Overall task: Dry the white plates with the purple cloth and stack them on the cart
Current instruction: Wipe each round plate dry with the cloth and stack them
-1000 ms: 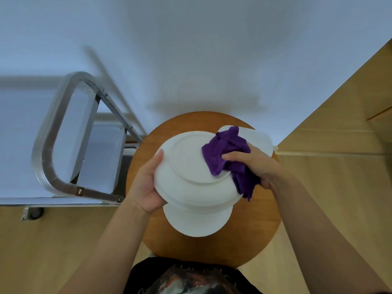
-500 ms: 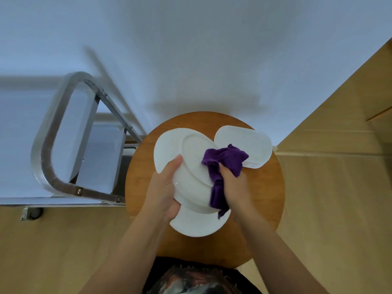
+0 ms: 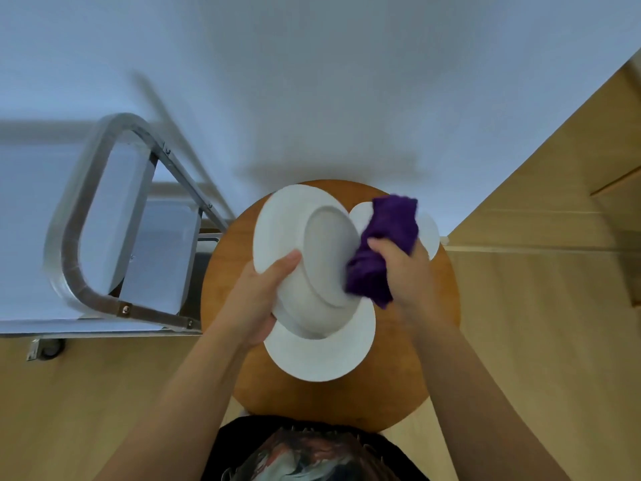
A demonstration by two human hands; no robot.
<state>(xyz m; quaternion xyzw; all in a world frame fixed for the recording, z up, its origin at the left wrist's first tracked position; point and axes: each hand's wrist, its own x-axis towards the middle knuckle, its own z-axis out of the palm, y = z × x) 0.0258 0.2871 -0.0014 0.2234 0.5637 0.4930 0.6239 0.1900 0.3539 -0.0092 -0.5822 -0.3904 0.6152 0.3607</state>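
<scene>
— White wall (image 3: 312,81) fills the top of the view, with wooden floor (image 3: 537,341) on the right and lower left. What sits in the middle?

— A round wooden desk (image 3: 399,387), seen from straight above. Two white plates lie on it: one round plate (image 3: 322,355) near the person, and an oblong plate (image 3: 428,234) at the far right edge, partly hidden.

— And the plate being dried?

— A third plate (image 3: 288,234) is held up over the desk, tilted, with its underside and foot ring facing the camera. The left hand (image 3: 258,303) grips its lower left rim, thumb laid across the underside and the fingers hidden behind it.

— Where is the cloth?

— The purple cloth (image 3: 385,244) is bunched in the right hand (image 3: 406,272), whose fingers are curled round it. The cloth lies against the right edge of the held plate (the upper end of it sticks up past the fingers and covers part of the oblong plate).

— The cart?

— The cart (image 3: 166,258) stands to the left, just beside the desk, with a bent metal handle (image 3: 69,237) and a grey shelf. One wheel (image 3: 48,348) shows at its lower corner, on the floor.

— Anything else?

— A dark printed shirt (image 3: 312,453) at the bottom edge, between the two bare forearms.
</scene>
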